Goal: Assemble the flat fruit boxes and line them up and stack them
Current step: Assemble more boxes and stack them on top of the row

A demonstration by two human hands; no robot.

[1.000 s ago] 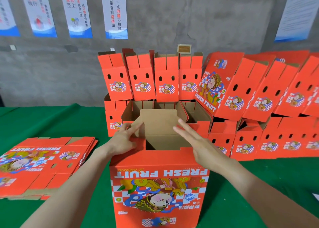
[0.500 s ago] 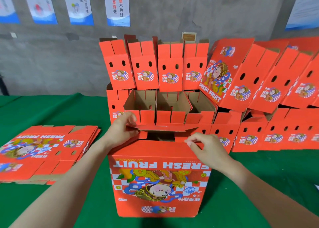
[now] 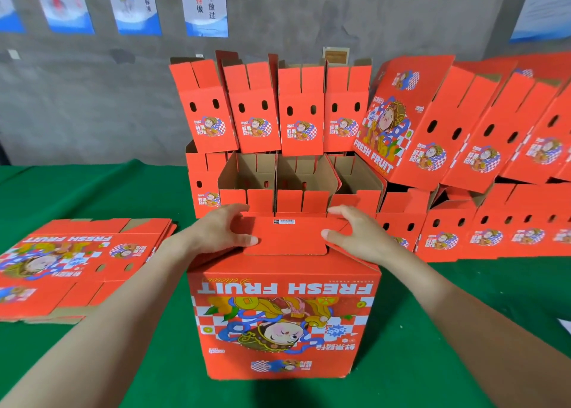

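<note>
Flat boxes (image 3: 77, 268) in a stack, left side of the green table (image 3: 92, 191). Left hand (image 3: 222, 231) grips the left end of the top flap (image 3: 287, 237), thumb on top, fingers curled over the far edge. The flap lies level across the box (image 3: 278, 324), which stands upright near centre on the table, print upside down toward the camera. Right hand (image 3: 358, 237) grips the right end the same way, thumb on top and fingers bent over the far edge. Assembled boxes (image 3: 302, 114) stand two tiers high just behind, by the wall (image 3: 92, 98). Leaning boxes (image 3: 463, 123) sit tilted, far right.
</note>
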